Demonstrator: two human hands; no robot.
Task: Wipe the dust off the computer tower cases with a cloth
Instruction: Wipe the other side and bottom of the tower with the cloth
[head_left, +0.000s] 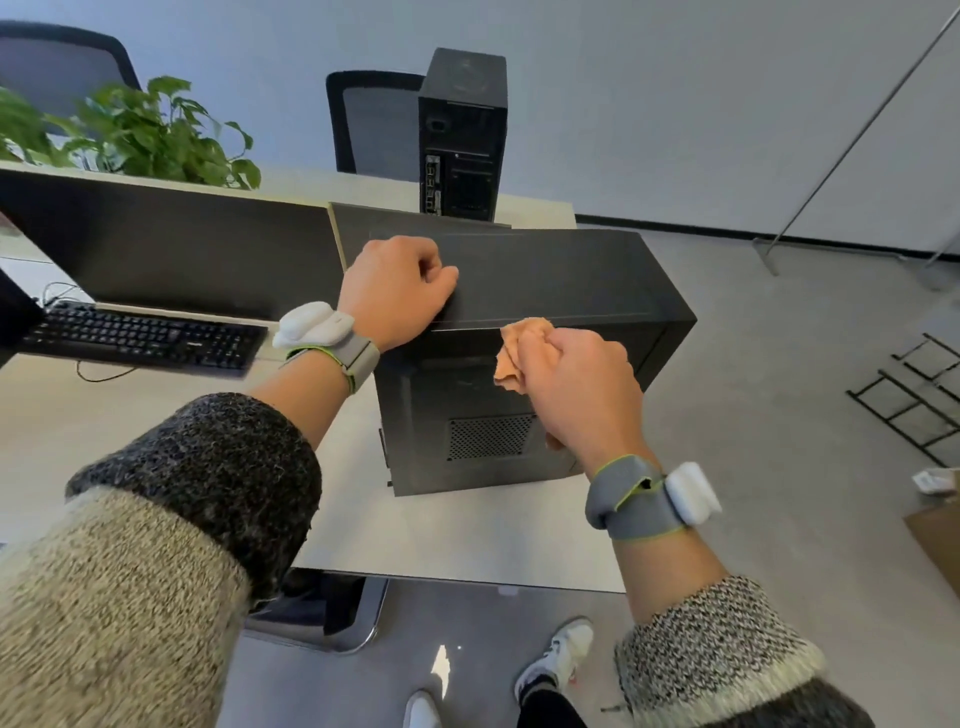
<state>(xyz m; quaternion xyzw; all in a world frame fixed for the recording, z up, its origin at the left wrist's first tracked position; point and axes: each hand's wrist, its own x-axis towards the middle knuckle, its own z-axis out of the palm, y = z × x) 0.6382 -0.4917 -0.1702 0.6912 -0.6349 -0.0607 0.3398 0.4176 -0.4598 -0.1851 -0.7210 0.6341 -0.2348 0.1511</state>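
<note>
**Two towers, one standing close to the table's edge**

Both hands are on the near computer tower (545, 275), which stands at the centre of the frame on the pale table (441, 535), close to that table's right-hand edge. The left hand (395, 291) rests on the tower's top panel, fingers curled into a fist that seems to hold nothing. The right hand (582, 384) grips a bunched orange cloth (519, 348) and presses it to the upper part of the face turned towards the camera. The second tower (462, 135) stands well apart at the upper centre, on the far table, with no hand near it.

The main risk, as I judge it, is a hard sideways stroke shoving the case towards the right-hand edge, since little table shows beyond it there; the left hand's weight on top is what guards against that. The bunched cloth could also catch on the vent grille (491, 436) lower on the same face, or only smear dust if wiped with a wad, not a flat fold.

No brand or label can be read on either tower. The keyboard (145, 338) at middle left has key markings too small to read.
</note>
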